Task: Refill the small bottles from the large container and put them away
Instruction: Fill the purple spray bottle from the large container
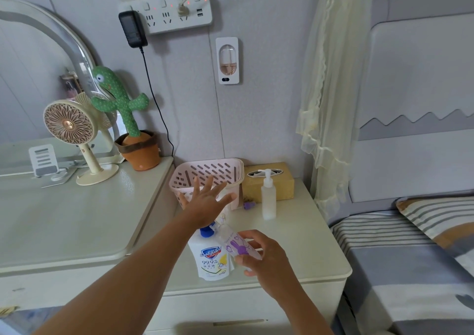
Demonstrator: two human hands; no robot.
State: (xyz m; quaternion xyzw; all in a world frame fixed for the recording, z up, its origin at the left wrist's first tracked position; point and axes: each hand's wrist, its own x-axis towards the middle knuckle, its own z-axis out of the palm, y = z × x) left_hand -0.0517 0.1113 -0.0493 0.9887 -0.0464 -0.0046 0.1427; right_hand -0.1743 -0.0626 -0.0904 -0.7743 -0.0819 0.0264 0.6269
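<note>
A large white refill pouch (pixel 210 259) with a blue cap stands on the nightstand (pixel 302 245). My right hand (pixel 266 255) grips a small clear bottle (pixel 237 243) with a purple rabbit print, tilted just right of the pouch's cap. My left hand (pixel 206 201) hovers with fingers spread wide above the pouch, in front of a pink slotted basket (pixel 205 172). A white pump bottle (pixel 268 196) stands upright to the right of the basket. A small purple cap (pixel 249 205) lies by the basket's foot.
A yellow tissue box (pixel 280 183) sits behind the pump bottle. On the dresser to the left stand a fan (pixel 74 134), a toy cactus in a pot (pixel 130 127) and a phone stand (pixel 42 160). A bed (pixel 410 257) lies on the right.
</note>
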